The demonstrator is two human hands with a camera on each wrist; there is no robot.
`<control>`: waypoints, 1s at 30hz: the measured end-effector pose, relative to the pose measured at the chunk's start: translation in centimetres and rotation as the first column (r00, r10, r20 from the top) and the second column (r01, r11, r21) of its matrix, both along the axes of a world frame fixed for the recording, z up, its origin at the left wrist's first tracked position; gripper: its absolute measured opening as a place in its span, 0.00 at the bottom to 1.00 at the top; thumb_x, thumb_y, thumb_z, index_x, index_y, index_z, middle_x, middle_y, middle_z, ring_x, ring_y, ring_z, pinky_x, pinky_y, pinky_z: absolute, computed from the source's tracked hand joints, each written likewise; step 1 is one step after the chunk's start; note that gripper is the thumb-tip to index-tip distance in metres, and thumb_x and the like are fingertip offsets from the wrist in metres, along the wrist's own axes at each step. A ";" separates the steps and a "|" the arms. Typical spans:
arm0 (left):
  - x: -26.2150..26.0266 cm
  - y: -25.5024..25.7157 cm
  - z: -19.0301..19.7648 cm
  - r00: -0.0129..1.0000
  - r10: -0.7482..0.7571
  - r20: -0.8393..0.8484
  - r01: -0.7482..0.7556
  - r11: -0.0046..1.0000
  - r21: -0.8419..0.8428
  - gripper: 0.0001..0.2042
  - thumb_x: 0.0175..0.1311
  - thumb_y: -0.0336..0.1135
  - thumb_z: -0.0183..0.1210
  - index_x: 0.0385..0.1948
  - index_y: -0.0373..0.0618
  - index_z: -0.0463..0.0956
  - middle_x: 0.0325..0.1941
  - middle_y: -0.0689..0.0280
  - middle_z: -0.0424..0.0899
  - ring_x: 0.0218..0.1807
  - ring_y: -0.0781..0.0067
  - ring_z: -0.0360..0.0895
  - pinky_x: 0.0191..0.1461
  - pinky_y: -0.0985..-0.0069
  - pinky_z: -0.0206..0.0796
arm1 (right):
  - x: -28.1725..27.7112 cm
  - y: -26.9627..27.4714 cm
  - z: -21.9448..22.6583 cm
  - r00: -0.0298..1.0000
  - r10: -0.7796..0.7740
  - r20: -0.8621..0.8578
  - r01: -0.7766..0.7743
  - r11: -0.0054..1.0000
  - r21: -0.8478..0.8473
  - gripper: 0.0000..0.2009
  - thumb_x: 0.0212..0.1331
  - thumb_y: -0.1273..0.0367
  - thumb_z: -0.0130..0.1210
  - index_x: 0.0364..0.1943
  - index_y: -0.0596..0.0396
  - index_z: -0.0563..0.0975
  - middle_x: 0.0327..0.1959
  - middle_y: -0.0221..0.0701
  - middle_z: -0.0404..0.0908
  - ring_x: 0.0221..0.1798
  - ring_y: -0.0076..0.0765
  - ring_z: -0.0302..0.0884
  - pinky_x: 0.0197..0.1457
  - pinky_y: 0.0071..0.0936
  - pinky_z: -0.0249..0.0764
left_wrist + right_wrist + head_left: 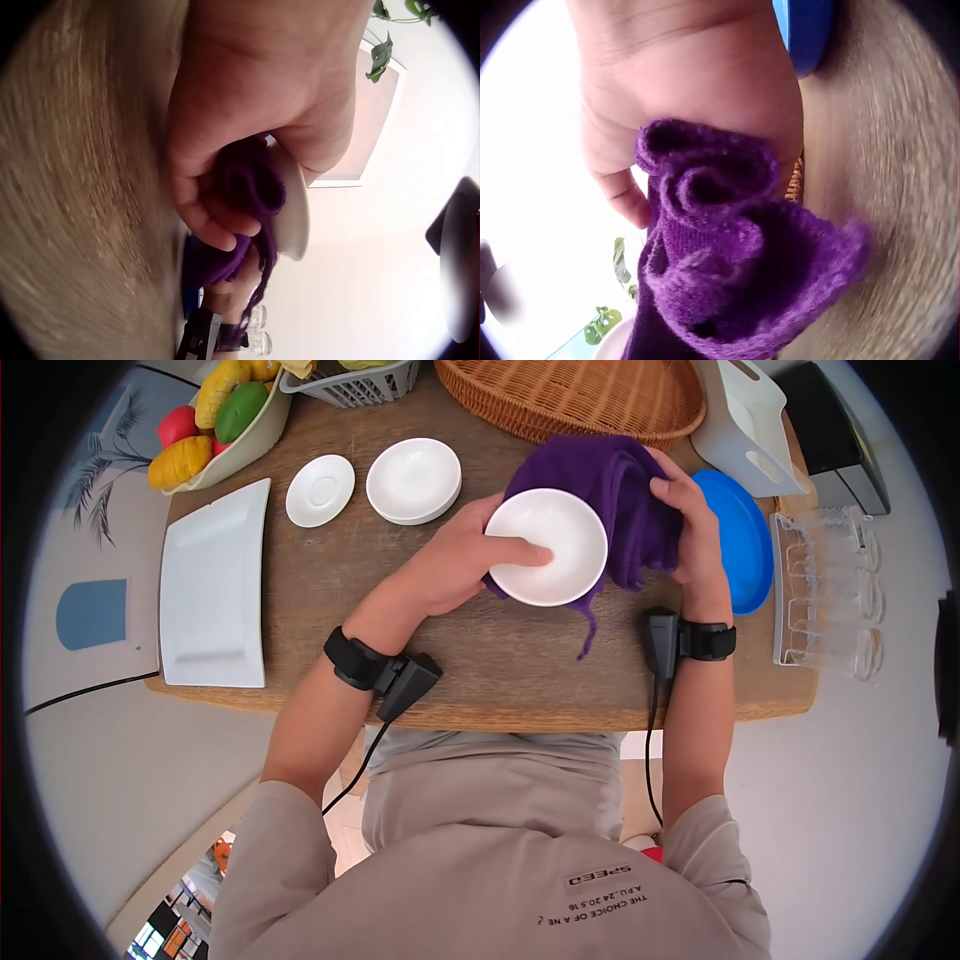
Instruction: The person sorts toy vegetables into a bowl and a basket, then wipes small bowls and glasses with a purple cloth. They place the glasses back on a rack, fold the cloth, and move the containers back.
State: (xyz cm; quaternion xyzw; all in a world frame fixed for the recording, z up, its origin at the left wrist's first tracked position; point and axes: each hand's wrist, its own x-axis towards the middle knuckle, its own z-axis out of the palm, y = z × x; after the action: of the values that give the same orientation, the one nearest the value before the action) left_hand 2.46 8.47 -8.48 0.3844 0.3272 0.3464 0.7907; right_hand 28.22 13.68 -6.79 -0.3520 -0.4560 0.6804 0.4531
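one white bowl (575, 545), pinched above the table (450, 655) by the left hand (455, 560), meets purple cloth (640, 510) gripped in the right hand (699, 528); wiping, i'd guess, so next calls for steady turning.

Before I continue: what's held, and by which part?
Left hand holds white bowl by its left rim, thumb inside, purple cloth underneath; right hand grips the cloth's right side.

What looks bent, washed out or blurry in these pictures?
Head view: black rounded corners, and the near edge of the wooden table bows, probably lens distortion; left wrist view: the wall is glaringly pale, the wood grain streaky and soft; right wrist view: the background at left is blown out to white, while the purple cloth shows its weave, softer at its right tip.
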 end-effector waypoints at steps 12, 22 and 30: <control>0.4 -0.2 1.2 0.998 -0.016 -0.066 0.008 0.992 -0.124 0.28 0.66 0.23 0.54 0.69 0.40 0.62 0.56 0.59 0.80 0.51 0.70 0.83 0.45 0.75 0.81 | 0.9 0.4 0.4 0.432 0.833 -0.347 -0.626 0.554 0.549 0.36 0.59 0.63 0.63 0.70 0.65 0.63 0.57 0.58 0.77 0.54 0.47 0.79 0.52 0.32 0.73; 0.0 0.1 -0.6 0.908 0.023 0.419 0.050 0.986 -0.162 0.28 0.75 0.42 0.48 0.73 0.45 0.56 0.64 0.63 0.76 0.63 0.69 0.76 0.61 0.69 0.75 | 0.0 -0.7 0.1 0.966 0.165 0.199 -0.201 0.963 0.180 0.25 0.54 0.74 0.67 0.58 0.59 0.73 0.46 0.31 0.78 0.50 0.29 0.75 0.54 0.23 0.73; 1.3 -0.5 0.3 0.984 0.066 0.165 -0.074 0.996 0.044 0.34 0.70 0.37 0.61 0.74 0.46 0.54 0.68 0.62 0.71 0.68 0.69 0.71 0.70 0.65 0.68 | -3.6 -2.4 0.9 0.849 0.091 0.520 -0.285 0.908 0.308 0.45 0.44 0.70 0.77 0.70 0.54 0.64 0.62 0.35 0.72 0.59 0.31 0.74 0.65 0.32 0.73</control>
State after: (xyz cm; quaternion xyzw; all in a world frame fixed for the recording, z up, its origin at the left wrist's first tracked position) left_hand 3.74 8.00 -8.14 0.3626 0.2659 0.4122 0.7924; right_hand 24.58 11.29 -5.89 -0.3742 -0.7103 0.5096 0.3095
